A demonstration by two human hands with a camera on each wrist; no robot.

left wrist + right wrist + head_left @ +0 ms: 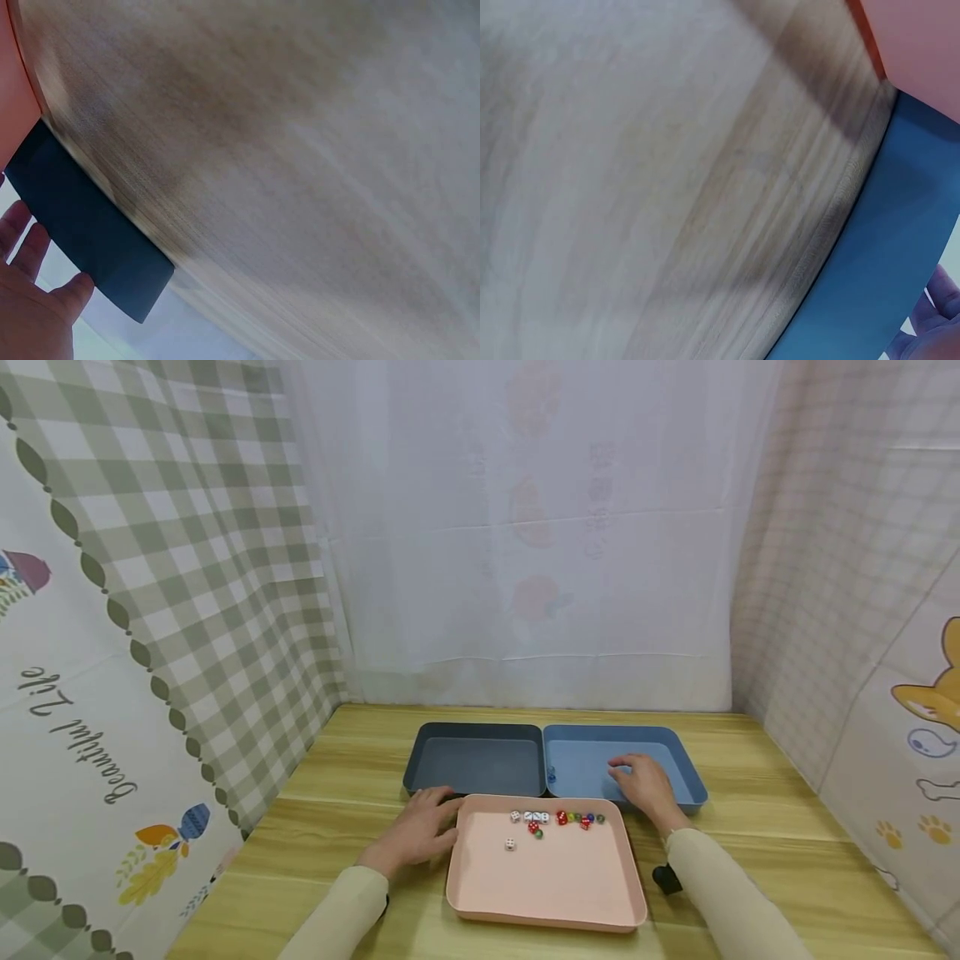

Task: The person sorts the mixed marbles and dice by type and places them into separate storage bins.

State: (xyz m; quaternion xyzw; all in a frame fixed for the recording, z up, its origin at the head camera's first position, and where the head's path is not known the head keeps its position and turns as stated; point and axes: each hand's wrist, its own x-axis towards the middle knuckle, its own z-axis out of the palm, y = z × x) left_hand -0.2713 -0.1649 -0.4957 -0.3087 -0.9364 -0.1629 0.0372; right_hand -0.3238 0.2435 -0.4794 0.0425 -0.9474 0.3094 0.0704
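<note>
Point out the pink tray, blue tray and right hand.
Pink tray [551, 885], head view: bare floor, near half.
Blue tray [588, 753], head view: bare floor, far half.
Right hand [649, 786], head view: back of hand.

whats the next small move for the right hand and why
Probably move the right hand to the blue marble in the pink tray: it appears to hold nothing above the blue tray, where small bluish pieces lie near the left wall.

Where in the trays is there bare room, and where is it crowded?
Free: the dark tray; the pink tray, from the dice to its near rim; the blue tray, between the blue pieces and the right hand. Crowded: the pink tray's far side, with dice and balls.
</note>
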